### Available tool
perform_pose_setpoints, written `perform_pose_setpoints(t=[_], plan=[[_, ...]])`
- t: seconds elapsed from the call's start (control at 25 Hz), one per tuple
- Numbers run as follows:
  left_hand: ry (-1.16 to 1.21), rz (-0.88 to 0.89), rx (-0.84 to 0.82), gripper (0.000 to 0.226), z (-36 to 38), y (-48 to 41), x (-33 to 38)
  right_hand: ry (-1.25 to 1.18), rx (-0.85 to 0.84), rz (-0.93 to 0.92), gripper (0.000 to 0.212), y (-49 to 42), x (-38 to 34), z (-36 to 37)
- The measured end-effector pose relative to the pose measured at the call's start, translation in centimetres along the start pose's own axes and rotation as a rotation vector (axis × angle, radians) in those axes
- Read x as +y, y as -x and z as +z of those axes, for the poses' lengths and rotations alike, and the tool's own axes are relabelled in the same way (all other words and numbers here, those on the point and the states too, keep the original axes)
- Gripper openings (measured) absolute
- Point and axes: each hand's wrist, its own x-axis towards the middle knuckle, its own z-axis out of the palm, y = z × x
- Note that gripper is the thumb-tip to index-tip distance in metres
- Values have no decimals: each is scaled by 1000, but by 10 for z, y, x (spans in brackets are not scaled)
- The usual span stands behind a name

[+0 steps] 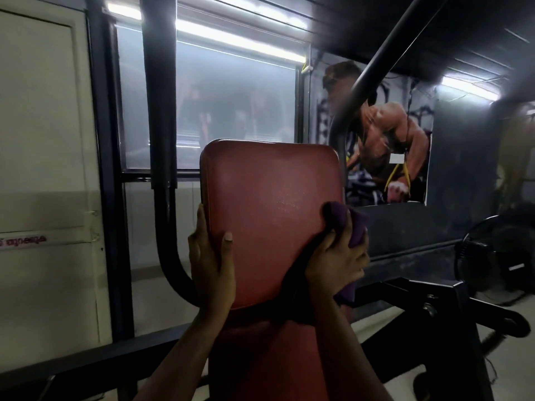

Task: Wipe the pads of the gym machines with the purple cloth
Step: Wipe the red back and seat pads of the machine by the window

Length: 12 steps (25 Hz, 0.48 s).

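A plain dull red was seen on the back pad and the seat pad. The cloth was dark purple, unpatterned. The machine frame was painted black.

Upright red back pad: smooth vinyl-like upholstery, faint sheen, a pale scuffed patch near its right edge. Red seat pad below: same smooth covering. Purple cloth: soft, matt, bunched fabric. Black tubular machine frame: painted metal, semi-gloss. Window pane: hazy, frosted-looking glass. Bodybuilder wall poster: glossy print.
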Motion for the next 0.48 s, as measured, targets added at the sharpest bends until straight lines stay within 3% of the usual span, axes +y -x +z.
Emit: perform_pose_setpoints(t=[0.08,0.12,0.32,0.48], plan=[[5,-8,-14,86,0,1,1,-22,-19,161,48,9,8,0],[8,-14,-22,87,0,2,1,-30,-22,159,49,18,7,-1],[98,-4,-67,88,-5,1,3,-42,-134,-360,47,113,-10,-10],[249,-73,-84,70,-8,-1,-2,-27,-222,-691,60,132,10,-27]])
